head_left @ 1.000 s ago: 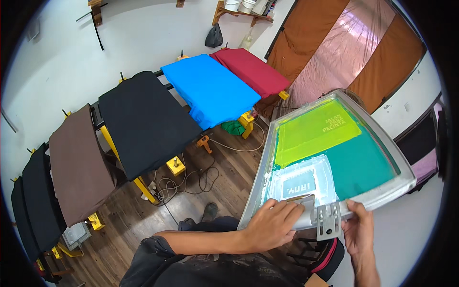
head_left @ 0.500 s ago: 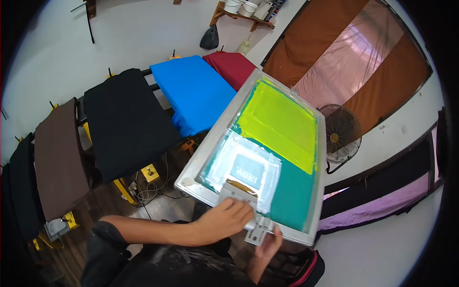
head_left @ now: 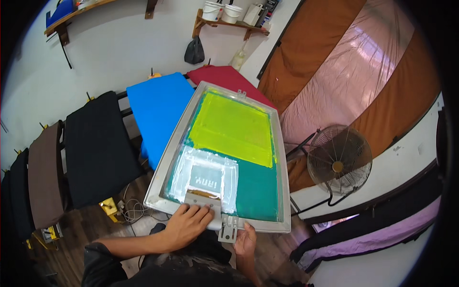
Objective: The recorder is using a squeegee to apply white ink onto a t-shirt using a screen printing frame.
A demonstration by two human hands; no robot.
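Note:
A silk-screen frame [head_left: 283, 179] of grey metal is held tilted in front of me. Its mesh is teal, with a yellow-green coated area [head_left: 232, 126] in the upper part and whitish tape around a small printed design below. My left hand [head_left: 189, 225] is closed over a squeegee [head_left: 213, 203] with a metal handle and amber blade, set at the frame's near edge; its thumb is hidden. My right hand [head_left: 245, 241] grips that same edge from underneath, beside a slotted metal bracket [head_left: 228, 230].
Shirt boards along the wall carry black [head_left: 98, 148], brown [head_left: 45, 177], blue [head_left: 160, 103] and dark red [head_left: 224, 81] fabric. A round fan [head_left: 337, 166] stands at the right before brown and pink curtains. Cables [head_left: 136, 210] lie on the floor at the left.
The screen frame, with both hands on it, has shifted left in the view and looks more upright. My view has turned right, bringing the fan more fully into sight.

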